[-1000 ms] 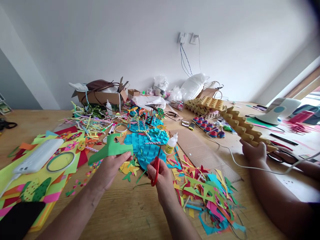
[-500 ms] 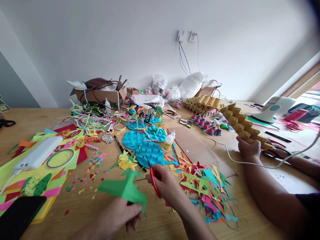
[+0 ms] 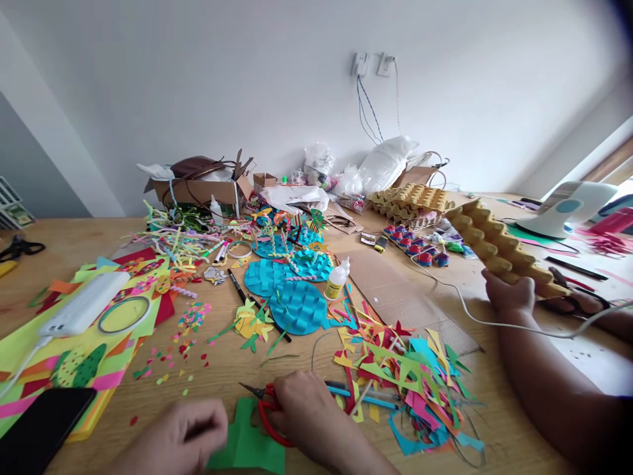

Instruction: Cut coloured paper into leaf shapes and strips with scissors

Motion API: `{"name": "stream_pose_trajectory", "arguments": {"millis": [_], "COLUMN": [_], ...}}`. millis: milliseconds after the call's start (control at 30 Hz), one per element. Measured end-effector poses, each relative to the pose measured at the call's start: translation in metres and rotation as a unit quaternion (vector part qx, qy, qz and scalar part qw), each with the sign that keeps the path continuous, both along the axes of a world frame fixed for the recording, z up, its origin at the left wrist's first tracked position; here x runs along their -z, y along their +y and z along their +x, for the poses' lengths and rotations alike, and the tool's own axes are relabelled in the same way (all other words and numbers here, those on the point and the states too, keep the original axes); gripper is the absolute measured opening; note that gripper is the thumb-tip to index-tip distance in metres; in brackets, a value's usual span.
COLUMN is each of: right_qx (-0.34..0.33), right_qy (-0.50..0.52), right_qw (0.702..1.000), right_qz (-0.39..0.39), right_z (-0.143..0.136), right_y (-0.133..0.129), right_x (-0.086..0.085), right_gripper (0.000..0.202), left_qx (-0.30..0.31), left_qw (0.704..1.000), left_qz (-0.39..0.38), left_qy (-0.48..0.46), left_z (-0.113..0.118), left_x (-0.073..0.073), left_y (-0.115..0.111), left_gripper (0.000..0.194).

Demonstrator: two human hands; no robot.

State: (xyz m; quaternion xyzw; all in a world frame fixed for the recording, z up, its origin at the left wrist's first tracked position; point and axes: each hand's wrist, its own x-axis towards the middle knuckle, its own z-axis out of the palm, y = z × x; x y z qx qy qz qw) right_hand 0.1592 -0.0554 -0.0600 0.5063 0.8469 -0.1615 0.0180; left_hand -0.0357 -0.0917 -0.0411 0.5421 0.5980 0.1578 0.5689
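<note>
In the head view, my right hand (image 3: 304, 406) grips red-handled scissors (image 3: 270, 417), their dark blades pointing left. Below them, a folded or cut piece of green paper (image 3: 252, 445) lies on the wooden table. My left hand (image 3: 180, 435) is beside the paper's left edge, curled into a loose, slightly blurred fist with nothing visible in it. Just beyond the hands are a yellow paper fish-like cutout (image 3: 250, 321) with green strips and a round blue paper piece (image 3: 297, 307) with raised scales. A white glue bottle (image 3: 335, 282) stands beside the blue piece.
Paper scraps (image 3: 415, 376) are heaped at right, near a cardboard sheet (image 3: 395, 290). A co-worker's hand (image 3: 509, 293) holds an egg tray (image 3: 499, 244). At left lie a black phone (image 3: 47, 422), a white power bank (image 3: 84, 303) and coloured sheets. A white cable (image 3: 465, 307) crosses at right.
The green paper has come down from the air onto the table. My left hand has moved left off it, and my right hand with the scissors has moved down and nearer.
</note>
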Motion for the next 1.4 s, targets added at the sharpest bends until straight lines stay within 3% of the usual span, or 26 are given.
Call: {"name": "stream_pose_trajectory", "arguments": {"millis": [100, 167, 233, 333, 433, 567, 800, 967, 1167, 1267, 1400], "right_qx": [-0.019, -0.021, -0.026, -0.035, -0.040, -0.031, 0.011, 0.048, 0.123, 0.136, 0.123], "right_qy": [-0.007, -0.015, -0.018, -0.001, -0.011, -0.063, -0.008, 0.012, 0.027, 0.043, 0.025], "right_qw": [1.000, 1.000, 0.999, 0.999, 0.999, 0.996, 0.999, 0.998, 0.992, 0.990, 0.992], "right_qz": [0.004, 0.007, 0.007, 0.012, -0.010, -0.058, -0.047, -0.039, 0.008, 0.022, 0.018], "right_z": [-0.004, -0.005, -0.006, -0.009, -0.012, -0.012, 0.000, 0.016, 0.049, 0.057, 0.055], "right_y": [-0.007, -0.011, -0.014, -0.016, -0.015, -0.013, -0.010, -0.005, 0.013, 0.024, 0.031], "right_x": [0.004, 0.004, 0.005, 0.007, 0.004, -0.004, -0.011, -0.014, -0.027, -0.031, -0.028], "right_gripper": [0.021, 0.019, 0.018, 0.018, 0.018, 0.024, 0.020, 0.017, 0.015, 0.017, 0.014], "left_qx": [-0.023, 0.017, 0.070, 0.096, 0.125, 0.150, 0.154, 0.139, 0.148, 0.162, 0.187], "left_qw": [0.989, 0.960, 0.923, 0.904, 0.888, 0.869, 0.846, 0.839, 0.849, 0.861, 0.855], "left_qz": [0.142, 0.242, 0.305, 0.316, 0.317, 0.312, 0.326, 0.357, 0.393, 0.404, 0.388], "left_qy": [0.042, 0.137, 0.226, 0.271, 0.309, 0.354, 0.394, 0.387, 0.320, 0.264, 0.290], "left_z": [0.002, 0.006, 0.011, 0.019, 0.026, 0.030, 0.029, 0.022, 0.027, 0.040, 0.054], "left_x": [-0.024, -0.029, -0.024, -0.008, 0.005, 0.015, 0.026, 0.015, 0.003, 0.012, 0.031], "left_y": [0.040, 0.068, 0.092, 0.118, 0.130, 0.129, 0.128, 0.125, 0.094, 0.081, 0.077], "left_gripper": [0.016, 0.015, 0.015, 0.011, 0.009, 0.013, 0.023, 0.025, 0.020, 0.019, 0.021]}}
